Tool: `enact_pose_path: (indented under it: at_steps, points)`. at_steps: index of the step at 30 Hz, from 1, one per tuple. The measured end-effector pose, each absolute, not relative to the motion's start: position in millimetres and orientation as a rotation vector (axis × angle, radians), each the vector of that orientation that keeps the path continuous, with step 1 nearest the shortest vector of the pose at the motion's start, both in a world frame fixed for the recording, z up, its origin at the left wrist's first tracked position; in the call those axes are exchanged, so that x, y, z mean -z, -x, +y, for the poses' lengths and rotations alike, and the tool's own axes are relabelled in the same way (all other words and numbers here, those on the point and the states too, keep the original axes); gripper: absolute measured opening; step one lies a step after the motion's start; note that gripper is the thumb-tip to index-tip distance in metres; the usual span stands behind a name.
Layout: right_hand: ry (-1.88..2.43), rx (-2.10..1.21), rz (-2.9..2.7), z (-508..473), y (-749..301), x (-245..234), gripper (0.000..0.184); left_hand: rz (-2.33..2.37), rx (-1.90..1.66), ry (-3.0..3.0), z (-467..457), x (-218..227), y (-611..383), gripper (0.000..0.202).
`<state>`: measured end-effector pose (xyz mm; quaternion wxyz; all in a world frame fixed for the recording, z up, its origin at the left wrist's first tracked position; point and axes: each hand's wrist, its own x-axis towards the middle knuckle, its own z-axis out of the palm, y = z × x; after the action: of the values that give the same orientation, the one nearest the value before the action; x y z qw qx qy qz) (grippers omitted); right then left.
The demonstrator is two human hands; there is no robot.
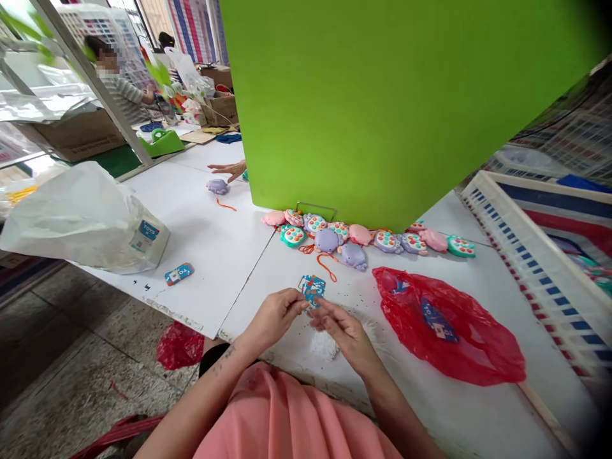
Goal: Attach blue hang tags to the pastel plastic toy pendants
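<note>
Blue cards (313, 285) are lying in a loose stack on the table (210, 242), just beyond the person's left hand (277, 313) and right hand (348, 335), which are sitting close together with fingertips bunched, though I cannot tell whether they are pinching anything thin. Just beside the right hand a clump of white strands (325, 347) is resting, and farther out more cards (437, 320) are lying with the red bag (488, 347), while pastel toys (327, 241) are lining the foot of the green panel (344, 115). Work is apparently continuing: cards and toys are lying loose, and nothing visible is showing how many are finished.
</note>
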<state>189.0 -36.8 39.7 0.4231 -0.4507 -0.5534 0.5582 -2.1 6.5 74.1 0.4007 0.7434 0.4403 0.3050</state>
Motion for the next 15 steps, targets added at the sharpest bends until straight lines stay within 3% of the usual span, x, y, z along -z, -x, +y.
enact_pose_path:
  at_steps: [5, 10, 15]
  points:
    - [1.181, -1.554, -1.424, -42, -189, -42, 0.029, 1.110, -0.795, -1.910, 9, -75, -1, 0.025]
    - [1.291, -1.393, -1.287, -37, -215, -34, 0.024, 1.165, -0.797, -1.816, 13, -70, 4, 0.027]
    - [1.138, -1.220, -0.741, -26, -230, -29, 0.018, 1.082, -0.684, -1.847, 12, -61, -7, 0.026]
